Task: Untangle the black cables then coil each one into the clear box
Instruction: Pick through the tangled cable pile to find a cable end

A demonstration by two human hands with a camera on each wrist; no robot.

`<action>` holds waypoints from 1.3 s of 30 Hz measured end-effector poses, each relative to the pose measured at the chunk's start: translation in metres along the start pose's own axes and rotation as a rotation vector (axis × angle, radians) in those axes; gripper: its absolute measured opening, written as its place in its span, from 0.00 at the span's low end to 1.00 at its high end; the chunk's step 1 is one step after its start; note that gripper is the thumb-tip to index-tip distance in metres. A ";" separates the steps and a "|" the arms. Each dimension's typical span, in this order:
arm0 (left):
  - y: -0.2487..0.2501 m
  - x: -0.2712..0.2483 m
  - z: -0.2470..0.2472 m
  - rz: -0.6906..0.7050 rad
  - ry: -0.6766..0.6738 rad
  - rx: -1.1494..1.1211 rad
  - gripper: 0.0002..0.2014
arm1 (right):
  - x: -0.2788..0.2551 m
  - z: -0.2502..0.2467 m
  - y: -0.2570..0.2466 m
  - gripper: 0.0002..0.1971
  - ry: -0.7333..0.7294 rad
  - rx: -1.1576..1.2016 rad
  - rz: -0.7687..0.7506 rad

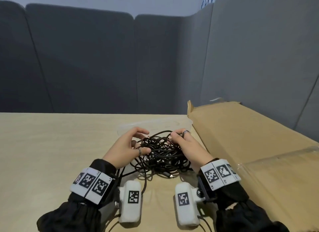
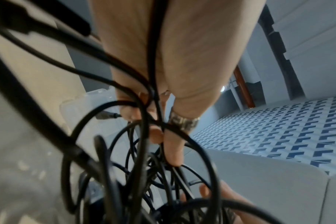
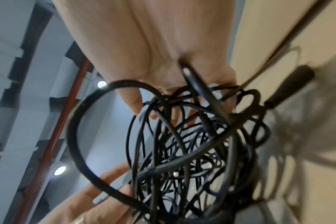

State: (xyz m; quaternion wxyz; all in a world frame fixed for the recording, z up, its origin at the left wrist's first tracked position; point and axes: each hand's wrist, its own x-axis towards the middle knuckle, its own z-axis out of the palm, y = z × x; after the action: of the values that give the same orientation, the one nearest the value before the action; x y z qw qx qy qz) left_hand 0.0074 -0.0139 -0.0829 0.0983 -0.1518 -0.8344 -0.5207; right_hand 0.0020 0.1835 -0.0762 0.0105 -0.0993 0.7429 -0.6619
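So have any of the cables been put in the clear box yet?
No, the black cables sit in one tangle on the table, in front of the clear box.

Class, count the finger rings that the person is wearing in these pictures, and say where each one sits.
2. One ring sits on the thumb of the left hand; one ring sits on a finger of the right hand. Fingers buried in the black cables may hide more.
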 end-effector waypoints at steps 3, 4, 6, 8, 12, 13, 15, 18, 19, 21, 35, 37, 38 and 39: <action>-0.003 0.000 -0.001 -0.026 0.010 0.047 0.23 | 0.003 -0.003 -0.001 0.07 0.043 -0.154 -0.112; -0.004 -0.001 -0.001 -0.042 0.011 0.065 0.23 | 0.004 -0.004 -0.002 0.06 0.051 -0.204 -0.141; -0.001 -0.003 -0.002 -0.057 -0.011 0.089 0.20 | 0.002 -0.008 -0.003 0.06 0.083 -0.255 -0.170; 0.002 -0.003 -0.004 -0.039 -0.024 0.096 0.17 | 0.001 -0.011 -0.005 0.07 0.104 -0.258 -0.179; 0.005 -0.001 -0.004 0.030 0.030 0.096 0.03 | -0.001 -0.013 -0.011 0.06 0.105 -0.276 -0.215; 0.005 -0.001 -0.004 0.036 0.055 0.094 0.02 | -0.003 -0.013 -0.013 0.04 0.100 -0.278 -0.220; 0.004 -0.001 -0.005 0.030 0.093 0.093 0.03 | -0.009 -0.016 -0.019 0.07 0.069 -0.339 -0.200; 0.005 0.000 -0.007 0.028 0.120 0.113 0.02 | -0.014 -0.025 -0.026 0.21 -0.094 -0.470 -0.107; 0.006 0.001 -0.007 0.033 0.112 0.112 0.01 | -0.014 -0.026 -0.027 0.22 -0.145 -0.520 -0.096; 0.008 0.001 -0.006 0.045 0.047 0.112 0.04 | -0.007 -0.026 -0.025 0.20 -0.170 -0.570 -0.129; -0.001 0.008 -0.003 -0.030 0.214 0.200 0.09 | -0.002 -0.030 -0.018 0.23 -0.188 -0.528 -0.176; -0.001 0.007 -0.004 -0.049 0.248 0.179 0.08 | -0.002 -0.029 -0.015 0.22 -0.182 -0.533 -0.178; 0.002 0.006 -0.004 -0.055 0.246 0.137 0.08 | -0.001 -0.027 -0.015 0.19 -0.155 -0.523 -0.192; 0.004 0.005 -0.003 -0.059 0.239 0.096 0.08 | 0.000 -0.025 -0.015 0.16 -0.122 -0.499 -0.211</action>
State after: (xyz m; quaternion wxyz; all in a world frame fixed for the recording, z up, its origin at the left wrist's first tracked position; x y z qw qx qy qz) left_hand 0.0043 -0.0140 -0.0762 0.1886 -0.0593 -0.8448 -0.4972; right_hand 0.0002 0.2067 -0.0586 -0.0386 -0.2151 0.8665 -0.4488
